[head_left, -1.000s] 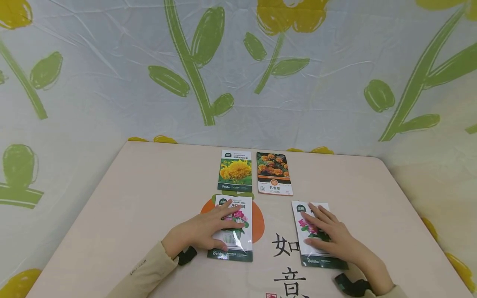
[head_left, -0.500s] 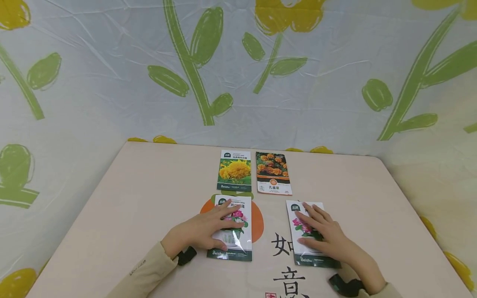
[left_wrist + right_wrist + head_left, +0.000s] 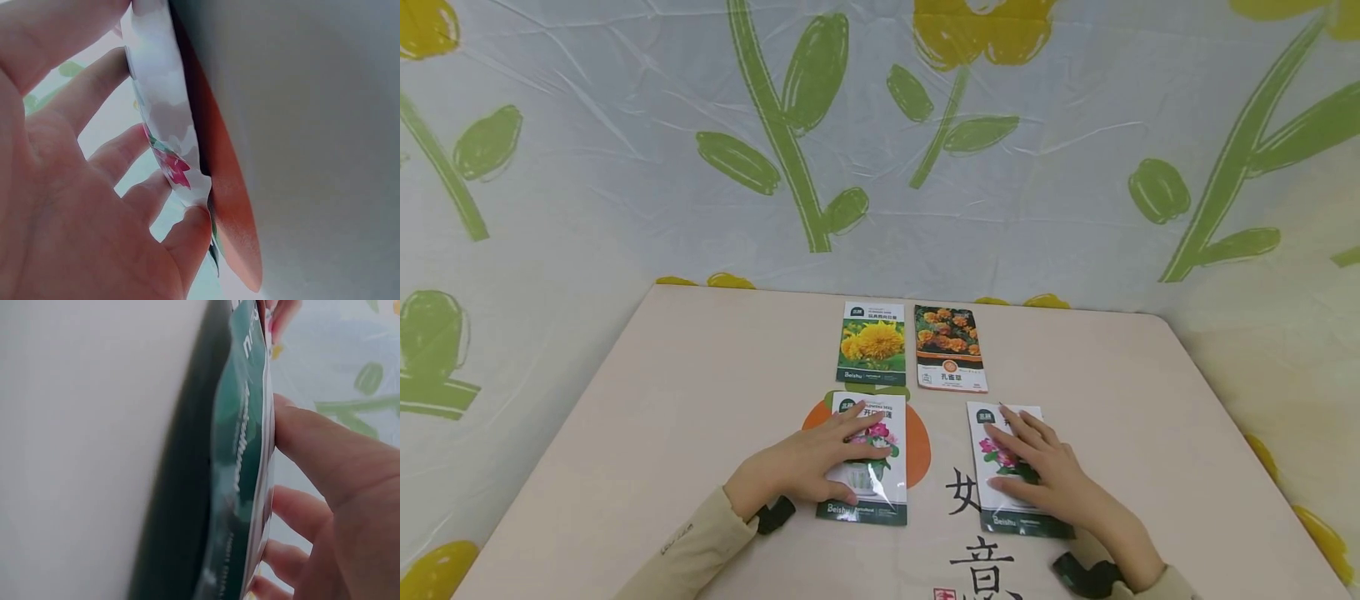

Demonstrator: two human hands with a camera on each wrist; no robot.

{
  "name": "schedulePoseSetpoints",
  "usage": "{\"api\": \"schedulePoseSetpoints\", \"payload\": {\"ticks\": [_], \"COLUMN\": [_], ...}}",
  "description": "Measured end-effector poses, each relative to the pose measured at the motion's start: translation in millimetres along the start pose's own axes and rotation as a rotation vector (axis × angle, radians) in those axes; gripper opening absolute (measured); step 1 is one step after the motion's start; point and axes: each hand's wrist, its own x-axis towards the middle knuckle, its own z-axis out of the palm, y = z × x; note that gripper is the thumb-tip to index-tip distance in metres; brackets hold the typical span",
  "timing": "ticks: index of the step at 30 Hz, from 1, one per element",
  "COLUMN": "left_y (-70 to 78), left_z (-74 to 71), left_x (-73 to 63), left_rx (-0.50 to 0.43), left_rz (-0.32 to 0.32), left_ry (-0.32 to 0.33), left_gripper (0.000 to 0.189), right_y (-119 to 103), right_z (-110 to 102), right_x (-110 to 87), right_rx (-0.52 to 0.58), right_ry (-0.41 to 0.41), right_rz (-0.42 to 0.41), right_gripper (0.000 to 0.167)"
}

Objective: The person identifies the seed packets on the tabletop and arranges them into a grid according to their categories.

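Observation:
My left hand (image 3: 805,460) lies with spread fingers on a white seed packet (image 3: 887,492) that pictures pink flowers in a pot. My right hand (image 3: 1054,477) rests the same way on a similar seed packet (image 3: 1000,502), slightly tilted, to the right. In the left wrist view, the fingertips touch the face of the bulging packet (image 3: 164,94), seen nearly edge-on. The right wrist view has the thumb and fingers pressing the other packet's face, its green lower band (image 3: 234,462) towards the camera. Fingers cover part of both pictures.
Behind the hands lie a yellow-flower seed packet (image 3: 872,343) and an orange-flower seed packet (image 3: 951,348), side by side. The pale pink tablecloth (image 3: 700,375) bears a printed orange fruit (image 3: 919,446) and black characters (image 3: 983,567). A flower-patterned sheet (image 3: 662,167) hangs behind the table.
The right hand and the packet under it have slid left, nearer the left packet, covering part of a black character. The left hand and its packet stay in place.

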Motion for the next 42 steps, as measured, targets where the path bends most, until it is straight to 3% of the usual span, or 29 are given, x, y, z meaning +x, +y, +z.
{"api": "schedulePoseSetpoints", "payload": {"ticks": [18, 30, 42], "left_y": [1.1, 0.3, 1.9], "left_z": [-1.0, 0.4, -1.4], "left_x": [0.2, 0.3, 0.3], "left_rx": [0.000, -0.005, -0.017], "left_rz": [0.003, 0.005, 0.004], "left_ry": [-0.002, 0.002, -0.001], "left_gripper": [0.068, 0.068, 0.068], "right_y": [-9, -16, -24], "right_z": [8, 9, 14], "right_x": [5.8, 7.9, 12.8], "right_rx": [-0.005, -0.027, -0.012], "right_ry": [0.022, -0.019, -0.016], "right_rz": [-0.052, 0.000, -0.029], "right_gripper": [0.069, 0.070, 0.071]}}
